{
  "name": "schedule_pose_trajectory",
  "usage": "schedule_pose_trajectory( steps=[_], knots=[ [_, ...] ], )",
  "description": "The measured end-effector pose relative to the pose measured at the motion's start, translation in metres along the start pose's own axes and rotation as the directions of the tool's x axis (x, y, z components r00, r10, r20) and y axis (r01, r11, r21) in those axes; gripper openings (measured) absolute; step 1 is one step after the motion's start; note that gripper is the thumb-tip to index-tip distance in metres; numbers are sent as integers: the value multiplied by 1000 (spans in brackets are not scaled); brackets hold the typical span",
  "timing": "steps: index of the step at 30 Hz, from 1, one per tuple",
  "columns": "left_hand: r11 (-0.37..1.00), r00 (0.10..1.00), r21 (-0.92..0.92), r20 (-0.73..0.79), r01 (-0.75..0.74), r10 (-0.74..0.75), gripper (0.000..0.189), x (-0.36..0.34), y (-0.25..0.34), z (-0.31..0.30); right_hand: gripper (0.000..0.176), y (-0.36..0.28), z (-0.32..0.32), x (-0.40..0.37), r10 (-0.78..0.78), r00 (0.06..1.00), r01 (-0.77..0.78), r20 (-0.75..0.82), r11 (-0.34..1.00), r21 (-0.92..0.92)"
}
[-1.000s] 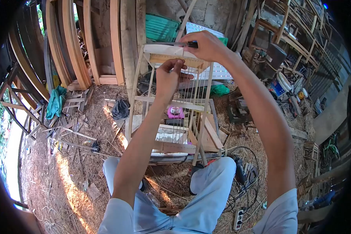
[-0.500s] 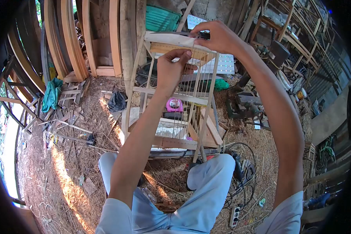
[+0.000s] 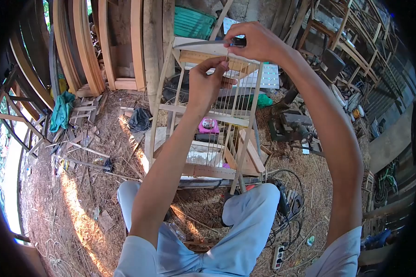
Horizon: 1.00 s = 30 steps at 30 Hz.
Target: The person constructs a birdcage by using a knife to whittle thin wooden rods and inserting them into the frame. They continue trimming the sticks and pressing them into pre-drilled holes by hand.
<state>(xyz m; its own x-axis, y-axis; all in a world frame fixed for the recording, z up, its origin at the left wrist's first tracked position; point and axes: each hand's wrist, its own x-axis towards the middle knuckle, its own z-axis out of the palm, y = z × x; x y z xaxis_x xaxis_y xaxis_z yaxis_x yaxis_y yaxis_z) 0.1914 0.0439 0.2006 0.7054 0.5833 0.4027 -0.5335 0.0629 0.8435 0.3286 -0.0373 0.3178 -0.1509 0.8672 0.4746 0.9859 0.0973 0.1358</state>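
Note:
A wooden frame (image 3: 196,57) with thin strips strung along its length stands in front of me. My left hand (image 3: 202,87) is at its upper rail, thumb and fingers pinched around the end of a thin strip (image 3: 227,53). Just above, my right hand (image 3: 260,42) is closed on the black handle of a knife. The knife's blade (image 3: 199,44) points left across the top rail, and its handle end is close to the pinched strip. Lower down, a crossbar (image 3: 175,108) spans the frame.
A pink tape measure (image 3: 208,125) shows behind the strips, among wood pieces. To the right are a machine (image 3: 291,125), cables and a power strip (image 3: 278,257). Curved timbers (image 3: 85,46) lean at the left. Stacked wooden frames (image 3: 356,46) fill the back right. Shavings cover the ground.
The knife in my right hand has turned so that more of its blade shows over the top rail. My left hand keeps its pinch with little movement. The frame has shifted slightly right.

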Motion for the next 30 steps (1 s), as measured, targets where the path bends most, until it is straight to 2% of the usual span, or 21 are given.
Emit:
schedule_pose_trajectory(
  steps=[6,8,9,16,18,25,27,30],
  knots=[
    [1000,1000,-15,-2,-23,23,27,-2,-3,-1,20,-1,0,0,-34,999,35,7,999,-26],
    [1000,1000,-27,-2,4,-5,28,-2,-3,-1,20,-3,1,0,51,998,-52,23,998,23],
    [1000,1000,-21,-3,16,-16,29,-2,-3,-1,19,-3,2,0,1,1000,-1,4,1000,27],
    [1000,1000,-14,-1,7,-7,28,-4,-2,-2,18,-6,2,-1,13,1000,-13,-4,1000,11],
    [1000,1000,-9,10,19,-19,28,-4,-2,-2,19,-8,3,-2,-19,999,15,-51,997,-81],
    [1000,1000,-15,6,24,-24,27,-6,-1,-1,18,-14,0,-6,-46,997,40,-60,995,-87],
    [999,999,-32,14,35,-35,28,-7,-1,-1,18,-16,0,-7,51,998,-48,22,990,-130],
    [999,999,-37,9,35,-34,28,-8,0,-2,17,-18,1,-7,45,999,-46,-8,992,-114]
  ],
)
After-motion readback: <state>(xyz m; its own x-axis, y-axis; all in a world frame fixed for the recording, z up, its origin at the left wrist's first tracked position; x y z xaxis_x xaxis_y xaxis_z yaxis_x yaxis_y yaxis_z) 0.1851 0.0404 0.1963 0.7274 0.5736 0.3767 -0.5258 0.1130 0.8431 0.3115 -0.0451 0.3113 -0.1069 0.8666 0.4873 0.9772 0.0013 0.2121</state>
